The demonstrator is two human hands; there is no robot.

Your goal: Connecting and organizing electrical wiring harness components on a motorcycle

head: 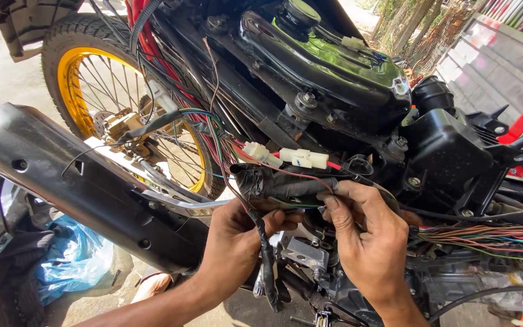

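Both hands (237, 242) (367, 236) in closed grip on taped wire bundle (286, 184) (white connectors (301, 158) just above, exhaust (74, 181) left).

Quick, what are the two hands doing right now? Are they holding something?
Left hand: closed around the black taped wire bundle.
Right hand: fingers pinching thin coloured wires coming out of that bundle.

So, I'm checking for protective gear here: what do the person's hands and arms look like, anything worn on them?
Nothing is worn. The left hand and right hand are bare, with no gloves, rings or watch in view. Both forearms are uncovered, with no sleeves visible. The fingers and nails carry dark, greasy-looking smudges.
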